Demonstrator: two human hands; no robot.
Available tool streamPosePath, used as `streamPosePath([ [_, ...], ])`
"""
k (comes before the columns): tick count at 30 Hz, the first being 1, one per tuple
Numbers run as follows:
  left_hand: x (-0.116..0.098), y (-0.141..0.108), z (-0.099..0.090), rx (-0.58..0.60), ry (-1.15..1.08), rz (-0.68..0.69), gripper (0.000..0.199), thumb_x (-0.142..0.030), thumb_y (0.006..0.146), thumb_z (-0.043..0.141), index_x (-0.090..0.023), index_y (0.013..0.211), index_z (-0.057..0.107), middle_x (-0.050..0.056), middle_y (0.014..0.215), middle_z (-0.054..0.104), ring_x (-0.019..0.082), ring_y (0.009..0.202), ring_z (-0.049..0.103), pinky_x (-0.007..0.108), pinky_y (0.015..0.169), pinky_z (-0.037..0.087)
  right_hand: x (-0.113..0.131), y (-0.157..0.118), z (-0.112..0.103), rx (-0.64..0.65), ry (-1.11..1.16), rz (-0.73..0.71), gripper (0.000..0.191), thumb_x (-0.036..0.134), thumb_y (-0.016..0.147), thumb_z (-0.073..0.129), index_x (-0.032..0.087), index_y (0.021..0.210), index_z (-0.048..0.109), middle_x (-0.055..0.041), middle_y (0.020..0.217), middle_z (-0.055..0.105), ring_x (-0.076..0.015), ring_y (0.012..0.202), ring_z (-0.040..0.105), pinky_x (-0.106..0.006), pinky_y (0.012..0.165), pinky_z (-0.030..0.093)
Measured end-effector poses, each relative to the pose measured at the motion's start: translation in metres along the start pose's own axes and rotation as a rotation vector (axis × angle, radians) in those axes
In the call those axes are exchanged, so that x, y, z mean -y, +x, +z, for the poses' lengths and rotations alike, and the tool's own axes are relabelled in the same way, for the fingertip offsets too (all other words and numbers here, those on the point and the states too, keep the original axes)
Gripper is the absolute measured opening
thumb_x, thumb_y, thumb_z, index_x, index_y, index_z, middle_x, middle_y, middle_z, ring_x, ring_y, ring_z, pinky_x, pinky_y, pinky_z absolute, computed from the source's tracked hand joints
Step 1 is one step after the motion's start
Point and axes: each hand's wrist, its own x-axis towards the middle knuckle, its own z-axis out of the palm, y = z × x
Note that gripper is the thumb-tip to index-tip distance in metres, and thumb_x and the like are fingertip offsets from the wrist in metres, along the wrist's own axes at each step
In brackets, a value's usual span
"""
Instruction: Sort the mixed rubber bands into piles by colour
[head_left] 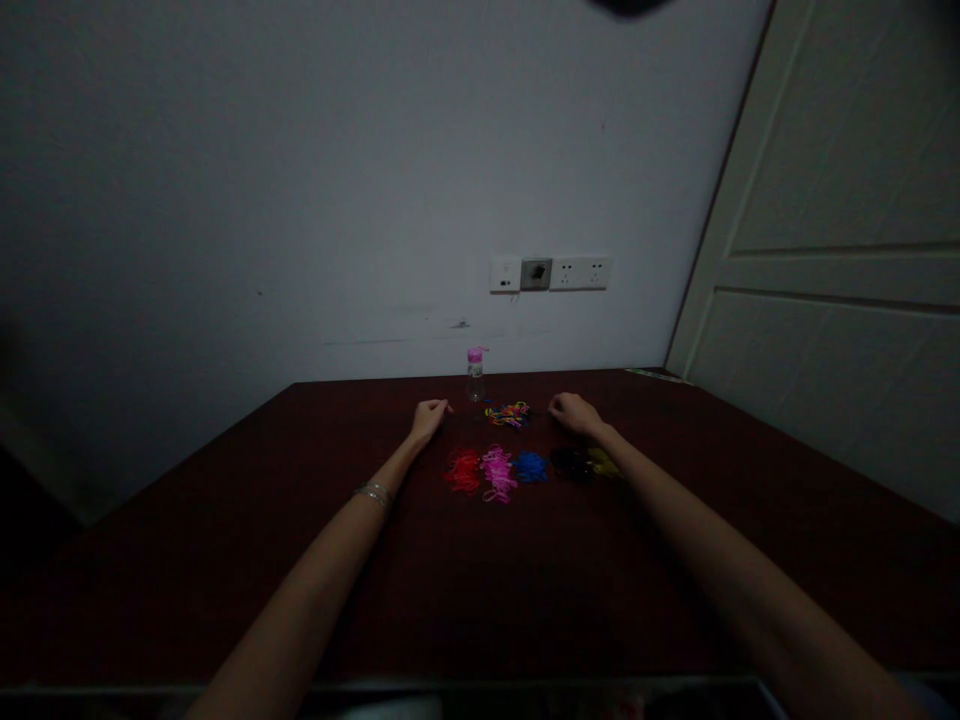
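Note:
My left hand rests on the table to the left of a small mixed heap of coloured rubber bands, its fingers curled together. On the other side of that heap lies my right hand, closed in a loose fist. I see nothing held in either one. Nearer to me, sorted piles run in a row: red bands, pink bands, blue bands, black bands and yellow bands. My right forearm partly covers the yellow pile.
A clear bottle with a pink cap stands behind the mixed heap. The dark red table reaches a pale wall with sockets. A panelled door is at the right. A bracelet circles my left wrist.

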Motion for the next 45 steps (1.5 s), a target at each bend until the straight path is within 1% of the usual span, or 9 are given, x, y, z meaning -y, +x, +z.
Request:
streamPosePath([
  [8,-0.001,-0.001,0.000,0.002,0.015,0.002,0.032,-0.039,0.069,0.046,-0.011,0.064,0.061,-0.005,0.041,0.037,0.007,0.041,0.033,0.020,0.045,0.025,0.009,0.002,0.006,0.055,0.047,-0.017,0.024,0.030,0.081,0.051,0.019,0.097,0.066,-0.0077,0.103,0.065,-0.0183,0.095,0.058,-0.023,0.076,0.041],
  [13,-0.001,-0.002,0.000,-0.002,0.029,0.003,0.034,-0.040,0.070,0.046,-0.011,0.065,0.062,-0.005,0.040,0.036,0.007,0.041,0.032,0.020,0.044,0.024,0.021,-0.001,0.010,-0.023,-0.074,0.039,0.025,0.032,0.082,0.049,0.022,0.096,0.067,-0.0084,0.104,0.065,-0.0208,0.097,0.056,-0.027,0.077,0.042],
  [18,0.001,0.000,0.001,-0.004,0.032,-0.004,0.034,-0.040,0.069,0.046,-0.011,0.064,0.062,-0.005,0.040,0.036,0.007,0.041,0.031,0.021,0.045,0.023,0.021,-0.005,0.001,-0.033,-0.074,0.018,0.025,0.030,0.081,0.048,0.021,0.094,0.067,-0.0090,0.102,0.065,-0.0203,0.094,0.057,-0.026,0.076,0.042],
  [23,-0.003,-0.003,0.001,0.003,0.006,-0.001,0.033,-0.039,0.069,0.046,-0.011,0.062,0.062,-0.006,0.040,0.034,0.007,0.040,0.030,0.021,0.044,0.022,0.009,-0.015,-0.020,0.066,0.088,-0.067,0.021,0.026,0.075,0.053,0.017,0.086,0.069,-0.0065,0.089,0.068,-0.0168,0.082,0.061,-0.022,0.071,0.043],
  [28,-0.010,-0.007,0.001,0.002,0.027,-0.007,0.032,-0.038,0.069,0.046,-0.012,0.061,0.062,-0.005,0.040,0.036,0.007,0.041,0.032,0.021,0.045,0.024,-0.002,-0.042,-0.040,0.231,0.261,-0.123,0.020,0.022,0.069,0.054,0.014,0.077,0.070,-0.0049,0.076,0.069,-0.0160,0.072,0.061,-0.021,0.066,0.045],
  [32,-0.013,-0.008,0.001,0.009,0.037,-0.003,0.030,-0.036,0.069,0.046,-0.012,0.060,0.062,-0.004,0.040,0.037,0.008,0.042,0.033,0.021,0.046,0.025,-0.005,-0.060,-0.049,0.345,0.287,-0.195,0.019,0.020,0.066,0.053,0.015,0.075,0.069,-0.0035,0.073,0.068,-0.0156,0.067,0.061,-0.023,0.063,0.045],
  [35,-0.012,-0.007,0.000,0.003,0.040,0.011,0.030,-0.035,0.069,0.046,-0.012,0.060,0.062,-0.004,0.040,0.039,0.008,0.042,0.034,0.021,0.046,0.026,-0.003,-0.065,-0.051,0.372,0.282,-0.225,0.019,0.020,0.064,0.055,0.017,0.075,0.069,-0.0028,0.074,0.068,-0.0159,0.070,0.061,-0.023,0.065,0.045],
  [40,-0.010,-0.006,0.001,0.004,0.054,0.019,0.030,-0.036,0.068,0.047,-0.012,0.060,0.063,-0.003,0.041,0.040,0.008,0.043,0.035,0.021,0.047,0.026,-0.007,-0.056,-0.047,0.306,0.357,-0.202,0.023,0.025,0.068,0.055,0.015,0.084,0.068,-0.0039,0.082,0.069,-0.0170,0.074,0.062,-0.024,0.067,0.046],
  [45,-0.006,-0.005,0.001,0.005,0.122,0.025,0.030,-0.035,0.069,0.047,-0.012,0.062,0.066,-0.002,0.042,0.046,0.010,0.045,0.040,0.021,0.048,0.028,-0.034,-0.044,-0.024,0.086,0.298,-0.070,0.027,0.025,0.074,0.051,0.012,0.092,0.067,-0.0079,0.091,0.069,-0.0184,0.082,0.063,-0.025,0.074,0.046],
])
